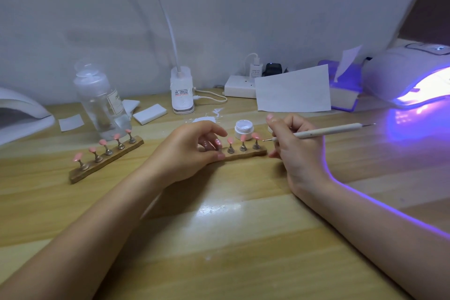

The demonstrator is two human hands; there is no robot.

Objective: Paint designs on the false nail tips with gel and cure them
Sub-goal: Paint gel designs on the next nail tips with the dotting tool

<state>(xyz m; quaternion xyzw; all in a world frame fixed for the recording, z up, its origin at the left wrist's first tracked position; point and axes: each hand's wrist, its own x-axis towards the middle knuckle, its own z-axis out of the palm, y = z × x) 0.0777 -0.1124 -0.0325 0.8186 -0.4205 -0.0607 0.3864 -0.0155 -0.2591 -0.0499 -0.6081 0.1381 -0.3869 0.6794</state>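
I see my left hand (192, 147) resting on the near nail stand (246, 153) at mid-bench, its fingers (214, 130) curled over the stand's left end, pinching a peg there. My right hand (295, 146) grips a dotting tool (323, 132), fingers pressed together round the shaft, its tip just beside the rightmost pink nail tip (255, 135). An open gel pot (244, 128) sits just behind. A second stand (106, 159) lies toward the left edge, and the curing lamp (409, 73) glows violet (far right corner)
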